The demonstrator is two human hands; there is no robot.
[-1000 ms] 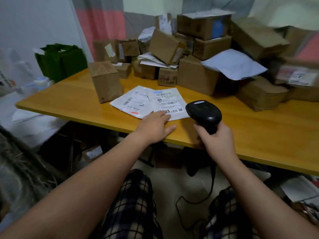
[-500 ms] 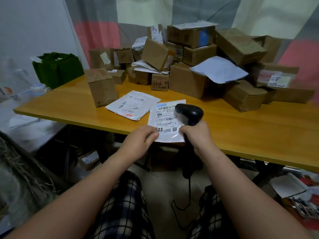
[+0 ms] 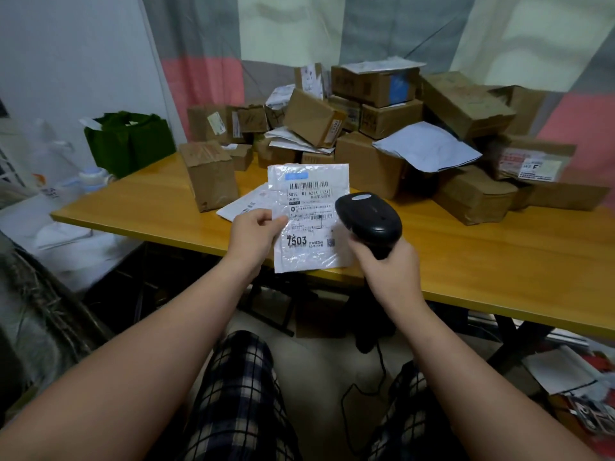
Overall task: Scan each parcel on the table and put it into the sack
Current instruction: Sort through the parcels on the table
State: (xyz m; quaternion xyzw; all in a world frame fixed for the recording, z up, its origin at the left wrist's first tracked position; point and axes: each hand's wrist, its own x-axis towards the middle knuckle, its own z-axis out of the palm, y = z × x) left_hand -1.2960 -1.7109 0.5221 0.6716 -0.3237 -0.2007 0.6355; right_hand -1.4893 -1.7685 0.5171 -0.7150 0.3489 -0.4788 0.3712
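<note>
My left hand [image 3: 256, 232] pinches the white parcel [image 3: 309, 221] by its edge, label facing me, just left of the scanner [image 3: 367, 221], which my right hand [image 3: 387, 271] grips by the handle. I'd pull the crinkled film flat and angle the scanner's nose at the top barcode [image 3: 307, 185], avoiding glare.

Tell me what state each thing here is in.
White mailer, held above the table, label facing the camera.
Left hand, pinching the mailer's left edge.
Scanner, held at the mailer's right edge.
Right hand, gripping the scanner's handle.
Second mailer, lying flat on the table.
Tall brown box, standing upright, closed.
Box pile, heaped at the table's back.
</note>
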